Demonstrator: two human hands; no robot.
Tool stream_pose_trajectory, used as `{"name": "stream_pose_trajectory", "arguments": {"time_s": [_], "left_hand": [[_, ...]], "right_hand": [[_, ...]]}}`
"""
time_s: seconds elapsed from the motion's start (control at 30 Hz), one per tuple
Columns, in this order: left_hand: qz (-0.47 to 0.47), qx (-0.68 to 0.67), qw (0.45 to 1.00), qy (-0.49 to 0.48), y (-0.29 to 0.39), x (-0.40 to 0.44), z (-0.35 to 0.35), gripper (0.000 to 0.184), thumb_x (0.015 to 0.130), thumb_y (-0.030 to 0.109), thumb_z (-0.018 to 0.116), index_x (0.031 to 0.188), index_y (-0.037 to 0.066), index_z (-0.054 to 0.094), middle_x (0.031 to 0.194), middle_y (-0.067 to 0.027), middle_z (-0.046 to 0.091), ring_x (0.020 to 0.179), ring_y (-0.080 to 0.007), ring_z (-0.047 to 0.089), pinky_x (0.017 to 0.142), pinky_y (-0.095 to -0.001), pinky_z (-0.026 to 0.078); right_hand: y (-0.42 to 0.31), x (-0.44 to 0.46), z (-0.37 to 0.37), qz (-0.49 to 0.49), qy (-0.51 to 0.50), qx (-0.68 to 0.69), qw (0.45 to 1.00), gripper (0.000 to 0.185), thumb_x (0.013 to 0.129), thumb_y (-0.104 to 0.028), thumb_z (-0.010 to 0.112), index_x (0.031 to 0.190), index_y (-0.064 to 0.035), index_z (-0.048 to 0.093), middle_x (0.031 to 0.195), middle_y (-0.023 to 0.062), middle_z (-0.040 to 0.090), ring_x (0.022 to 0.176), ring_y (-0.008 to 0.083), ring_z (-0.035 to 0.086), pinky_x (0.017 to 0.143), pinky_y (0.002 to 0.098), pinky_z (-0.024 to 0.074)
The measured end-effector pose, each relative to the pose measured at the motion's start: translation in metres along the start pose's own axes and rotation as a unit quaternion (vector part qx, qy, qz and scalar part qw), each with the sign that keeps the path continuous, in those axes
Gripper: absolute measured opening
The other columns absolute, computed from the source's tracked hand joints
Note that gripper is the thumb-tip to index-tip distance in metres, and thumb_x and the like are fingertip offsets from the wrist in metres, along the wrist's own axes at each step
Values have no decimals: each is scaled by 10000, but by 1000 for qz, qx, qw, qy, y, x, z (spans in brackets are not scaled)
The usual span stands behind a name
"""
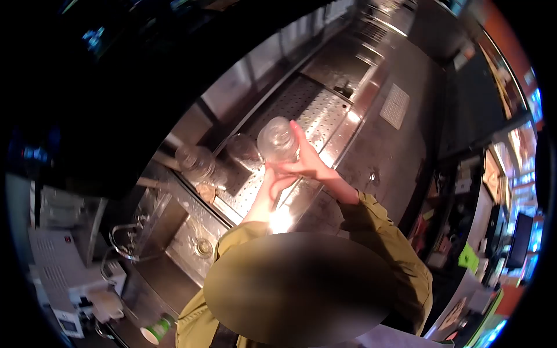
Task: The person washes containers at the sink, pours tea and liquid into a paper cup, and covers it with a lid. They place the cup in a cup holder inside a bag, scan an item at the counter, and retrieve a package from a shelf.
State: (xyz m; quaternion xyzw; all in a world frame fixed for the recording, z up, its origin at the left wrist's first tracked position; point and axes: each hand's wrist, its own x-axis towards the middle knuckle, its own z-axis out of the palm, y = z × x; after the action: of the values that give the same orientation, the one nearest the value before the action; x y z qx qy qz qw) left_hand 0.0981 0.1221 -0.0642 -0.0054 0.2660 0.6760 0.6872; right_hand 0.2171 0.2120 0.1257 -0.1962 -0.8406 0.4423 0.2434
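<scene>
Both my hands are together over a perforated metal drainboard, around a clear, round container [278, 139] that looks like a jar or large cup. My right hand [306, 161] grips its right side, thumb and fingers along the wall. Below it, my left hand [271, 184] is closed at the container's near end; its fingers are partly hidden. Just left of the container stands another clear vessel [243, 149]. Farther left are several stacked clear vessels [200, 163], close to the drainboard's edge.
The perforated drainboard [325, 110] runs along the steel counter. A sink basin [194, 232] with a drain lies at lower left, beside a curved metal faucet [123, 240]. A white machine [61, 261] and a green-and-white cup [156, 330] are farther left. A floor drain cover [394, 106] lies right.
</scene>
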Motion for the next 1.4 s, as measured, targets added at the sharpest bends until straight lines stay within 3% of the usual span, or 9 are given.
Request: {"name": "stream_pose_trajectory", "arguments": {"time_s": [0.13, 0.4, 0.53, 0.77, 0.87, 0.97, 1.13, 1.33, 1.4], "left_hand": [[-160, -357, 911, 133, 25, -7, 88, 863, 832, 612, 311, 1339, -33, 44, 1316, -360, 151, 1212, -450, 262, 1013, -530, 235], [-29, 137, 984, 108, 9, -117, 54, 446, 827, 393, 533, 1120, 65, 461, 1042, -119, 554, 985, -205, 527, 783, -364, 464], [112, 379, 913, 101, 4, -183, 6, 397, 832, 279, 540, 1136, 26, 511, 1085, -77, 530, 931, -117, 511, 774, -233, 419], [209, 482, 710, 469, 12, -271, -14, 420, 835, 243, 570, 1177, 10, 501, 1133, -162, 535, 1055, -210, 506, 889, -293, 399], [207, 627, 461, 593, -15, -278, -42, 492, 816, 315, 580, 1207, 40, 465, 1262, -191, 414, 1178, -266, 394, 962, -365, 333], [265, 541, 370, 708, -46, -254, -44, 412, 822, 278, 564, 1121, 1, 508, 1243, -221, 417, 1175, -309, 392, 975, -401, 319], [323, 513, 295, 738, -38, -166, 9, 211, 769, 112, 531, 941, 12, 600, 1114, -191, 523, 1047, -328, 496, 894, -365, 393], [353, 591, 247, 683, 68, -138, -74, 415, 726, 31, 452, 1133, 79, 520, 1211, -170, 456, 1044, -347, 471, 906, -381, 386], [138, 647, 290, 692, 84, -140, -71, 436, 723, 78, 493, 1158, 111, 508, 1238, -159, 438, 1013, -364, 468, 884, -401, 398]], "right_hand": [[35, 35, 18, -85, 66, 31, 994, 996, 597, -228, 735, 1331, 57, 124, 1349, 254, 245, 1260, 319, 277, 1024, 353, 261], [96, 103, 69, -86, 57, 123, 987, 1003, 666, -264, 730, 1361, -28, 45, 1363, 150, 211, 1219, 260, 288, 1028, 357, 220], [129, 92, 65, -118, 87, -35, 989, 875, 807, -262, 608, 1370, -21, -17, 1416, 156, 97, 1291, 250, 164, 1052, 338, 141], [212, 80, -31, 99, 355, -188, 910, 374, 749, -136, 523, 1077, 42, 490, 1058, 239, 502, 1032, 365, 464, 899, 396, 370], [269, 131, -99, 199, 287, -238, 906, 295, 722, -107, 466, 962, 20, 580, 927, 230, 572, 884, 396, 549, 771, 433, 451], [372, 227, -144, 141, 64, -334, 930, 283, 772, -221, 490, 974, -61, 606, 984, 215, 581, 903, 341, 567, 752, 429, 462], [519, 350, -128, -240, -99, -372, 891, 418, 749, -105, 517, 1161, -44, 494, 988, 203, 583, 949, 332, 544, 830, 384, 428], [478, 356, -134, -172, -145, -446, 866, 557, 698, -188, 586, 1211, -51, 420, 1207, 154, 452, 1117, 312, 422, 918, 414, 363], [473, 346, -133, -171, -111, -388, 899, 387, 709, -193, 565, 1067, -46, 552, 1054, 169, 556, 989, 315, 523, 828, 401, 441]]}}
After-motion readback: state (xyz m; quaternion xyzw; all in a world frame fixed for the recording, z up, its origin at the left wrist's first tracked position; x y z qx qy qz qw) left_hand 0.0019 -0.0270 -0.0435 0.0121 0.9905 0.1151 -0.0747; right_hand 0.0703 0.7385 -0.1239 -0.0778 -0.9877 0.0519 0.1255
